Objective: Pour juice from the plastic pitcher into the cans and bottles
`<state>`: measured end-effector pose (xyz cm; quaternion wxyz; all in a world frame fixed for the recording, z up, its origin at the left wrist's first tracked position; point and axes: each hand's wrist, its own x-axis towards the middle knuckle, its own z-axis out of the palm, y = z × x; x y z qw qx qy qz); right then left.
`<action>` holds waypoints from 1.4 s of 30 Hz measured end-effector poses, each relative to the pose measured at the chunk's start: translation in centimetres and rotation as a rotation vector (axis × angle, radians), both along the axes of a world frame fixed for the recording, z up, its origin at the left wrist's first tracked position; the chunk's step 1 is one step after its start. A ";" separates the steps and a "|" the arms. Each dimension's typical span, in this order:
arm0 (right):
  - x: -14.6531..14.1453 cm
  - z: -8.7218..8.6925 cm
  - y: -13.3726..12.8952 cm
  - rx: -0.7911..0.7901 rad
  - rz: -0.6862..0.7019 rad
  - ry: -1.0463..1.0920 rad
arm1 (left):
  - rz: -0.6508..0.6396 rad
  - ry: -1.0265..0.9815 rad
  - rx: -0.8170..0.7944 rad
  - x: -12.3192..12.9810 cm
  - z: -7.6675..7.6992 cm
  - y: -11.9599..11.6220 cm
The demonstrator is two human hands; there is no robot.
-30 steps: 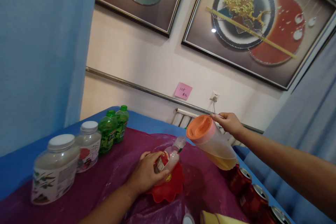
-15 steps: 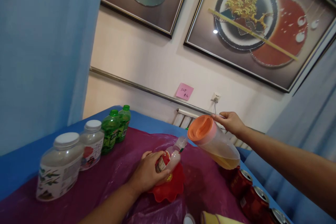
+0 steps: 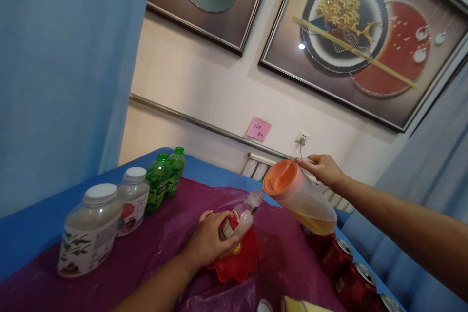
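Note:
My left hand (image 3: 210,237) is wrapped round a clear bottle (image 3: 242,219) with a red and white label. The bottle leans to the right above a red scalloped plate (image 3: 239,265), its open neck close to the jug's spout side. Up on the right, my right hand (image 3: 325,169) grips the handle of a translucent jug (image 3: 310,207) with an orange lid (image 3: 281,178). The jug is tilted left toward the bottle's mouth, and yellowish liquid lies along its lower side. Whether liquid is passing between them I cannot tell.
At the left stand two white-capped jars (image 3: 89,234) and two green bottles (image 3: 158,185). Several red cans (image 3: 355,285) line the right edge. A folded yellow cloth (image 3: 302,305) lies at the front on the purple plastic sheet (image 3: 171,239). A wall with framed pictures rises behind.
The view has shifted slightly, so everything sits a little further right. Both hands keep their holds, and the bottle and jug stay in nearly the same position relative to each other.

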<state>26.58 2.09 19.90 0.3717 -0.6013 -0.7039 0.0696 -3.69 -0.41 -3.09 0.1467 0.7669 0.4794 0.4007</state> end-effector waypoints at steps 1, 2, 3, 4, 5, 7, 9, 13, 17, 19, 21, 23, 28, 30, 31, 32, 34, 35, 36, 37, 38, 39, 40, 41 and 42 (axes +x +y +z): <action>0.0 0.0 0.0 -0.002 -0.002 0.001 | -0.005 -0.005 0.002 0.0 0.0 0.0; -0.1 0.1 0.0 -0.004 -0.002 0.002 | -0.007 -0.009 0.005 0.0 -0.1 0.0; -0.1 0.1 -0.1 -0.005 -0.001 0.001 | -0.010 -0.012 0.007 0.0 -0.1 0.0; -0.2 0.2 -0.1 -0.005 0.000 -0.002 | -0.011 -0.012 0.008 0.0 0.0 0.0; -0.2 0.2 -0.1 -0.001 0.002 -0.007 | -0.011 -0.013 0.010 0.0 0.0 0.0; -0.2 0.3 -0.1 0.007 0.002 -0.018 | -0.013 -0.014 0.011 0.0 0.1 -0.1; -0.2 0.4 -0.1 0.011 0.000 -0.024 | -0.011 -0.016 0.012 0.0 0.3 -0.2; -0.2 0.5 0.0 0.019 0.001 -0.041 | -0.003 -0.020 0.005 0.0 0.7 -0.5; -0.3 0.5 -0.1 0.013 -0.011 -0.045 | 0.011 -0.021 0.007 0.0 0.8 -0.7; -0.3 0.6 -0.2 0.004 -0.011 -0.039 | 0.012 -0.028 0.018 0.0 0.8 -0.7; -0.3 0.6 -0.2 0.002 -0.007 -0.035 | 0.005 -0.028 0.014 0.0 0.8 -0.6; -0.3 0.6 -0.3 0.009 -0.001 -0.034 | 0.002 -0.023 -0.004 0.0 0.7 -0.6; -0.2 0.7 -0.4 0.012 0.000 -0.022 | -0.006 -0.011 -0.028 0.0 0.6 -0.5; -0.3 0.7 -0.5 0.004 -0.011 -0.022 | -0.006 -0.005 -0.028 0.0 0.5 -0.4; -0.3 0.8 -0.5 0.000 -0.016 -0.022 | -0.004 -0.003 -0.027 0.0 0.5 -0.4; -0.3 0.8 -0.6 -0.004 -0.022 -0.022 | -0.002 -0.002 -0.025 0.0 0.5 -0.3; -0.4 0.8 -0.6 -0.006 -0.026 -0.019 | -0.001 -0.002 -0.018 -0.1 0.4 -0.3; -0.4 0.9 -0.6 -0.004 -0.027 -0.018 | -0.001 -0.005 -0.013 -0.1 0.4 -0.3; -0.4 0.9 -0.6 -0.001 -0.027 -0.019 | 0.000 -0.010 -0.008 -0.1 0.4 -0.3; -0.3 0.9 -0.6 -0.001 -0.027 -0.020 | 0.003 -0.017 -0.002 -0.1 0.4 -0.3; -0.3 0.9 -0.6 -0.003 -0.026 -0.021 | 0.006 -0.023 0.003 -0.1 0.4 -0.3; -0.3 0.9 -0.6 -0.005 -0.023 -0.021 | 0.009 -0.028 0.007 -0.1 0.4 -0.4; -0.3 0.9 -0.6 -0.008 -0.020 -0.020 | 0.010 -0.030 0.010 -0.1 0.4 -0.4; -0.3 0.9 -0.6 -0.009 -0.017 -0.021 | 0.010 -0.030 0.011 -0.1 0.4 -0.4; -0.3 0.9 -0.5 -0.006 -0.016 -0.024 | 0.010 -0.029 0.011 -0.1 0.5 -0.5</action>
